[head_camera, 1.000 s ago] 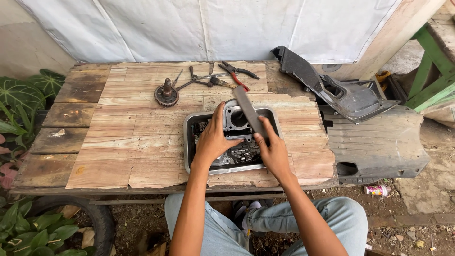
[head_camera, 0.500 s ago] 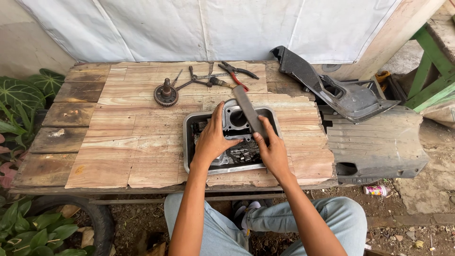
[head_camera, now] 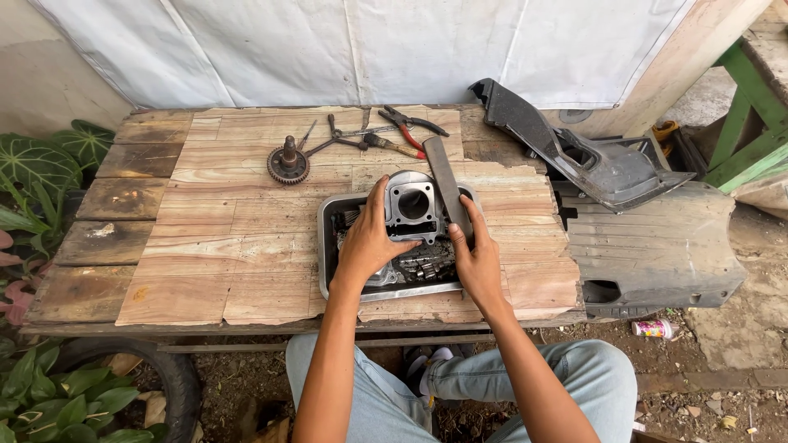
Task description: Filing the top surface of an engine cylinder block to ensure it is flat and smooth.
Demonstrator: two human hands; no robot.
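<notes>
A metal tray [head_camera: 328, 246] sits in the middle of a wooden table [head_camera: 205, 238]. In it stands a grey engine cylinder block [head_camera: 413, 201] among several small greasy parts [head_camera: 423, 264]. My left hand [head_camera: 369, 242] rests on the left side of the block, fingers spread over it. My right hand [head_camera: 476, 258] grips the lower end of a long flat dark file [head_camera: 447, 184], which lies slanted across the block's right edge and points toward the far side of the table.
A gear with a shaft [head_camera: 288, 164], pliers [head_camera: 408, 123] and other hand tools [head_camera: 353, 139] lie at the table's back. Black plastic scooter panels [head_camera: 607, 172] lean at the right. Plants [head_camera: 41, 164] and a tyre [head_camera: 164, 369] are at the left. A white sheet hangs behind.
</notes>
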